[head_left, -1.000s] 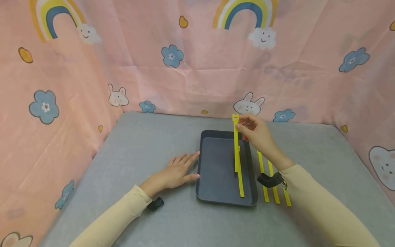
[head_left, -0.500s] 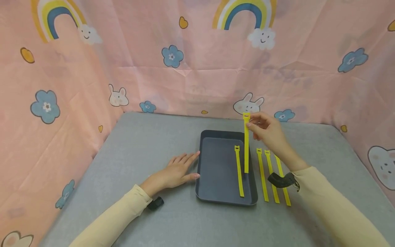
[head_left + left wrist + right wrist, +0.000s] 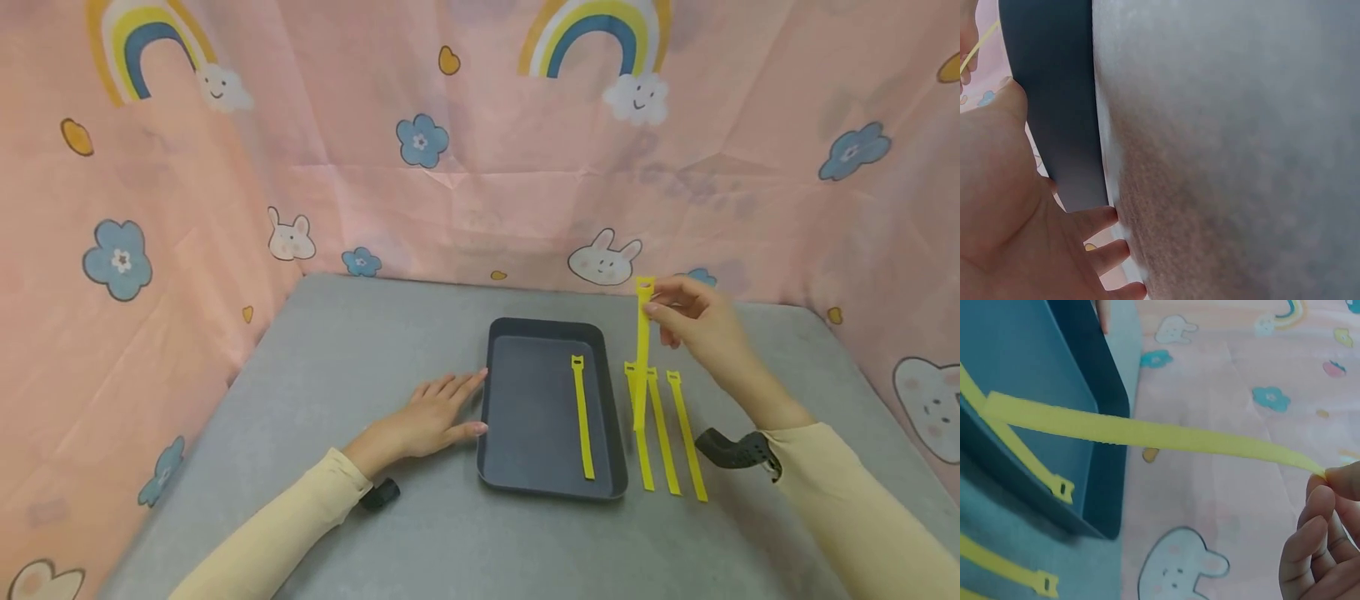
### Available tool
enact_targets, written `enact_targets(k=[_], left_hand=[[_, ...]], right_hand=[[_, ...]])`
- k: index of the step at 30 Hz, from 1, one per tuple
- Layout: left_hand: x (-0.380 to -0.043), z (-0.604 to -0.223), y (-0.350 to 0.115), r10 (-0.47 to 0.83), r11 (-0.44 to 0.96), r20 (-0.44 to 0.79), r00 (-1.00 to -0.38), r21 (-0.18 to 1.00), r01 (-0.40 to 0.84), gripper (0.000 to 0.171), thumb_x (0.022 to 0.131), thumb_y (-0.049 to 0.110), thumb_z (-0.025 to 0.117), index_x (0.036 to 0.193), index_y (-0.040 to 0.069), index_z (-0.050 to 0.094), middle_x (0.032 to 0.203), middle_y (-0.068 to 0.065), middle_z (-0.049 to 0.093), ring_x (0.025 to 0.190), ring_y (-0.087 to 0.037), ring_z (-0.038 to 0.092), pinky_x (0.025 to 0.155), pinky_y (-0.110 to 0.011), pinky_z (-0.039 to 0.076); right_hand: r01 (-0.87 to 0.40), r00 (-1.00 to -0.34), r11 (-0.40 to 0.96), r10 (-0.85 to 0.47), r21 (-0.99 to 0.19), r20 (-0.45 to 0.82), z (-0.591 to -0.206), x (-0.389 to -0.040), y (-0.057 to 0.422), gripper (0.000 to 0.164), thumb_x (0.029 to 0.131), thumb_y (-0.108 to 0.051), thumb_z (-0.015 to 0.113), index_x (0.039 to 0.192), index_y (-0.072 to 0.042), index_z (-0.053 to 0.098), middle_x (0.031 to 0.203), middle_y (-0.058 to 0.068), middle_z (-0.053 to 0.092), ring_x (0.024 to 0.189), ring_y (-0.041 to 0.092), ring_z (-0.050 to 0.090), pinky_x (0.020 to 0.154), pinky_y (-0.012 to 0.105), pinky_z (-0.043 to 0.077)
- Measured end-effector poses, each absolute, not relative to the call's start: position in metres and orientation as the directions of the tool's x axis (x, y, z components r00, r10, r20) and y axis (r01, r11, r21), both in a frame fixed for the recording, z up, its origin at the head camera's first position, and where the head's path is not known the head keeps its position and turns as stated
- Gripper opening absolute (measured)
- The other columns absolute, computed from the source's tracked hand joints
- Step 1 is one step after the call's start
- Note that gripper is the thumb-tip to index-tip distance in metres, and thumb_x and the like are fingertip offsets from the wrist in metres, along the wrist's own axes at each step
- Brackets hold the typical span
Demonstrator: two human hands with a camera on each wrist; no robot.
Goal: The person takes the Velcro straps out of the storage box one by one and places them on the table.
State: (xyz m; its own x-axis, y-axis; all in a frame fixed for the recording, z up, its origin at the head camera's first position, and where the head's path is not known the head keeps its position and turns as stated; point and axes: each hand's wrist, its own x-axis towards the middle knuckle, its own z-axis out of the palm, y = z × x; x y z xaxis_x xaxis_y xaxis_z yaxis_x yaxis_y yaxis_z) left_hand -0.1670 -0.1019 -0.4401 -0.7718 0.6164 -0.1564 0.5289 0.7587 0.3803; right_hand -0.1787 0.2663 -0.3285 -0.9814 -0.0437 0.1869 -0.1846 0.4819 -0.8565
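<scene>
My right hand pinches a yellow hook-and-loop cable tie just below its slotted head, and the strap hangs down over the table right of the tray. In the right wrist view the held cable tie stretches from the thumb and fingertips across the tray's corner. My left hand lies with straight fingers at the left wall of a dark grey tray; the left wrist view shows thumb and fingers along the tray's side. One yellow cable tie lies inside the tray, near its right wall.
Right of the tray, three yellow cable ties lie side by side on the grey table: a left one, partly covered by the held one, a middle one and a right one. A pink printed curtain encloses the table.
My right hand has moved right with the pinched cable tie, from above the tray to above the ties on the table. The left hand has stayed at the tray.
</scene>
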Motion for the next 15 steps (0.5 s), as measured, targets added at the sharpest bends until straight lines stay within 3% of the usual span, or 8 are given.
enact_targets(k=[15], left_hand=[[-0.167, -0.442, -0.102, 0.612, 0.761, -0.166, -0.774, 0.390, 0.518, 0.081, 0.090, 0.068, 0.033, 0.152, 0.032, -0.005, 0.160, -0.004, 0.018, 0.148, -0.035, 0.014, 0.115, -0.060, 0.014]], right_hand=[[-0.094, -0.995, 0.573, -0.025, -0.814, 0.097, -0.327, -0.163, 0.312, 0.034, 0.093, -0.034, 0.058, 0.121, -0.014, 0.052, 0.081, -0.016, 0.058, 0.061, 0.017, 0.052, 0.055, 0.029, 0.045]])
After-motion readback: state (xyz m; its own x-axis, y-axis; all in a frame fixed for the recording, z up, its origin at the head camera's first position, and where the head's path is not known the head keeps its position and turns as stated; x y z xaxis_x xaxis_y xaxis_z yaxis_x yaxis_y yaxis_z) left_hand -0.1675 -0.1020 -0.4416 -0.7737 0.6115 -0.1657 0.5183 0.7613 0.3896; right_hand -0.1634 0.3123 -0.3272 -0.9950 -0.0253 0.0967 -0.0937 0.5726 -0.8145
